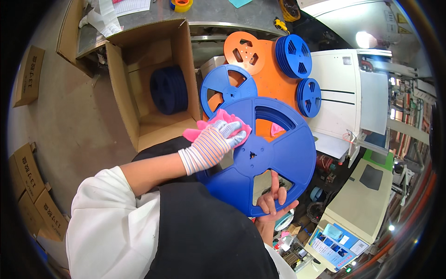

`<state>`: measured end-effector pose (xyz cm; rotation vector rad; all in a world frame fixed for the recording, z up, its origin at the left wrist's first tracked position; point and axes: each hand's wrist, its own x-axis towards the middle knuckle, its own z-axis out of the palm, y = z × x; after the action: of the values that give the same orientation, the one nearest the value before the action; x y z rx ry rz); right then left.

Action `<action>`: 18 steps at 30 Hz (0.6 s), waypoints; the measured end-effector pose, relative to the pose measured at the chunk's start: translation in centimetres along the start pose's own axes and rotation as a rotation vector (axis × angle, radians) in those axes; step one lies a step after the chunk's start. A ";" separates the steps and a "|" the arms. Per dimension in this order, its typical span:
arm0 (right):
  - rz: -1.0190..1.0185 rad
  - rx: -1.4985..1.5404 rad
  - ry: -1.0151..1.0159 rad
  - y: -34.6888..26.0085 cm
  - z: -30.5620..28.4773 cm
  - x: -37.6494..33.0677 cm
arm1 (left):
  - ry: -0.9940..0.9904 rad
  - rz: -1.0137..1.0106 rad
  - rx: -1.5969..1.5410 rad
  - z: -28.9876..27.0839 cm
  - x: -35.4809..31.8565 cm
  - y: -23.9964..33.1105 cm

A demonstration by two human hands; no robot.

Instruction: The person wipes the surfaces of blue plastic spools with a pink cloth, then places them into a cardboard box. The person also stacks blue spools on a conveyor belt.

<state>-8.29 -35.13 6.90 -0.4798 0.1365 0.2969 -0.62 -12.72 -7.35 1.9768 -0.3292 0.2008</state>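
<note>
A large blue plastic reel (292, 149) with wide cut-out windows is held in front of my body, its flat face toward me. My left hand (208, 148), in a striped glove, presses a bunched pink cloth (245, 128) against the left part of that face. My bare right hand (272, 201) grips the lower rim, with fingers passing through the bottom window and the index finger stretched up. Just beyond lies a smaller-looking blue reel (242, 87), next to an orange reel (234, 49) on an orange surface (274, 86).
An open cardboard box (117, 95) with blue reels (168, 90) inside stands to the left. Two stacks of blue reels, a far stack (297, 67) and a nearer stack (309, 97), sit at the right. A metal table (209, 14) with tape rolls (181, 5) runs along the back.
</note>
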 end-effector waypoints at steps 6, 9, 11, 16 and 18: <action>0.000 0.000 -0.019 0.0 -0.7 -0.9 | -0.098 -0.048 0.238 -1.6 3.3 -1.2; -0.023 0.022 0.047 -0.1 -0.8 -1.4 | -0.249 0.030 0.454 -2.5 2.8 -0.3; -0.024 -0.012 0.079 -0.1 -1.2 -2.1 | -0.336 -0.008 0.603 -2.1 2.7 -2.7; -0.092 0.082 -0.103 -0.5 -1.5 -2.4 | -0.200 -0.367 0.396 -7.8 1.9 -8.2; -0.102 0.104 -0.139 -0.5 -1.3 -2.3 | -0.084 -0.460 0.358 -9.8 -0.4 -9.4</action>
<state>-10.41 -36.74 6.48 -0.3606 -0.0085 0.2210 2.08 -0.10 -11.50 2.3583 0.1244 -0.1289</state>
